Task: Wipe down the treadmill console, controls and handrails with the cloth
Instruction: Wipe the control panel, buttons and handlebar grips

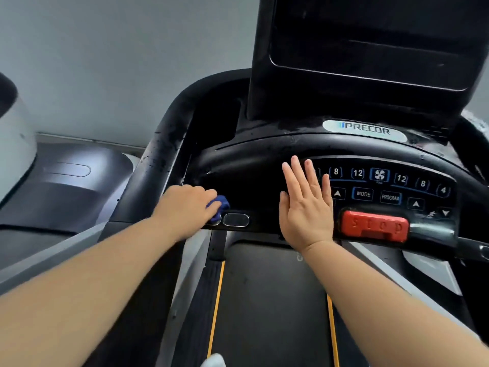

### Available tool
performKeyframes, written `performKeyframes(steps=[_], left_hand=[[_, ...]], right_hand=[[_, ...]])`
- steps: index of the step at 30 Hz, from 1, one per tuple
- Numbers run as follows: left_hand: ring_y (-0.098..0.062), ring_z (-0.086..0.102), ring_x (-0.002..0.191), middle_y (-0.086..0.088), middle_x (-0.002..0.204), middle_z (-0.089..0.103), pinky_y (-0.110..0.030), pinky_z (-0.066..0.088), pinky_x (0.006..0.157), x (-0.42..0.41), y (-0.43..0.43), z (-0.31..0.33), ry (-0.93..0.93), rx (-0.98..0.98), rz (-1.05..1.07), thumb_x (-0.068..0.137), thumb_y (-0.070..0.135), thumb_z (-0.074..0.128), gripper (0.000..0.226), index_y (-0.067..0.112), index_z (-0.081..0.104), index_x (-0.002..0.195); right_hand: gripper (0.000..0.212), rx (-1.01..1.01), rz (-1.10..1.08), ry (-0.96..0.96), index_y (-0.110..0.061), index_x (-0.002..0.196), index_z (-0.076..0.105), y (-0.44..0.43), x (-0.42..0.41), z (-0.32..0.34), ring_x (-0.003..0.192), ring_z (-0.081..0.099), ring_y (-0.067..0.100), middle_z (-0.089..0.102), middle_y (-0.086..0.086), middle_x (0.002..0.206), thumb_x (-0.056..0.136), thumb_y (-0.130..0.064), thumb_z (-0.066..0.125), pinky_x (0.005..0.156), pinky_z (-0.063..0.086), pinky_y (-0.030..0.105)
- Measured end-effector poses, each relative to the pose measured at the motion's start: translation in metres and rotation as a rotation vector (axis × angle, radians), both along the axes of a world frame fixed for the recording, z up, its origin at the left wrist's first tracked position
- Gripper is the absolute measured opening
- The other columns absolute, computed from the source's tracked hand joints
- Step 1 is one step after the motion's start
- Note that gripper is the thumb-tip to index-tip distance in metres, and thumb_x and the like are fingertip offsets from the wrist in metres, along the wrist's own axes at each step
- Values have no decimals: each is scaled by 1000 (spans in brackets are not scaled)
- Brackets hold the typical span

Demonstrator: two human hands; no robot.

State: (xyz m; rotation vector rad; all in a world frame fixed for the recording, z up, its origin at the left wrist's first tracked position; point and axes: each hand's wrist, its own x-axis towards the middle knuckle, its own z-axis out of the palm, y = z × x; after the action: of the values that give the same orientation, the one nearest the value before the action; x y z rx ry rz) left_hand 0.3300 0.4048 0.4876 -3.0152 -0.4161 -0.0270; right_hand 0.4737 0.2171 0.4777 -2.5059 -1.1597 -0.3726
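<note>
1. The cloth (218,205) is small, blue and soft, bunched into a wad; only a crumpled corner shows past the knuckles at the lower left end of the treadmill console (254,186).
2. The left hand (189,207) is curled over the cloth, its fingers (209,196) closed round it and pressing it against the console's black lower edge, where it covers most of one oval metal sensor pad.
3. A second oval sensor pad (236,220), smooth and grey with a shiny rim, lies just beside the cloth to the right.
4. The right hand (305,205) is flat and open, fingers (297,170) straight and slightly spread, holding nothing; whether its palm touches the console face cannot be told.
5. The console is glossy black plastic, curved like a shallow bowl, with scattered droplets or specks along its upper rim.
6. The controls (381,185) sit right of the open hand: rounded buttons outlined in blue, marked 8, 12, a fan, MODE, PROGRAM and arrows.
7. A chunky red stop button (374,225) with raised letters stands below them.
8. A white oval logo badge (364,129) reads PRECOR, under a tall dark screen (370,49).
9. The left handrail (164,160) is thick, matt black and speckled.
10. The dark belt (272,300) below has yellow edge lines.
</note>
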Motion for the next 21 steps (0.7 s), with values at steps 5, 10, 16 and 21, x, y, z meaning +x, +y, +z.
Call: performKeyframes(steps=[5, 10, 16, 21], left_hand=[[-30, 58, 83, -3, 87, 63, -40, 49, 67, 17, -30, -13, -121, -255, 270, 97, 38, 39, 27, 20, 59, 99], [-24, 61, 89, 3, 103, 68, -41, 52, 76, 29, -58, -31, -340, -317, -48, 93, 37, 41, 39, 22, 68, 116], [-31, 62, 93, -10, 103, 66, -45, 50, 81, -32, 8, -44, -111, -14, 18, 87, 22, 31, 36, 11, 54, 113], [-32, 63, 102, -11, 109, 68, -40, 42, 98, 15, -71, -49, -343, -147, 141, 84, 15, 39, 39, 5, 67, 111]], right_hand=[[54, -7, -28, -82, -22, 145, 38, 1, 1, -4, 145, 20, 20, 31, -3, 155, 91, -25, 38, 119, 6, 42], [50, 9, -22, -104, -21, 143, 41, 1, 1, -7, 145, 21, 21, 31, -2, 154, 93, -24, 36, 119, 9, 43], [47, 27, -24, -99, -21, 138, 47, 1, 1, -6, 145, 21, 20, 32, -3, 154, 92, -24, 38, 119, 11, 44], [45, 16, -17, -105, -20, 135, 51, 1, 1, -6, 145, 21, 21, 34, -1, 153, 92, -24, 37, 119, 8, 44]])
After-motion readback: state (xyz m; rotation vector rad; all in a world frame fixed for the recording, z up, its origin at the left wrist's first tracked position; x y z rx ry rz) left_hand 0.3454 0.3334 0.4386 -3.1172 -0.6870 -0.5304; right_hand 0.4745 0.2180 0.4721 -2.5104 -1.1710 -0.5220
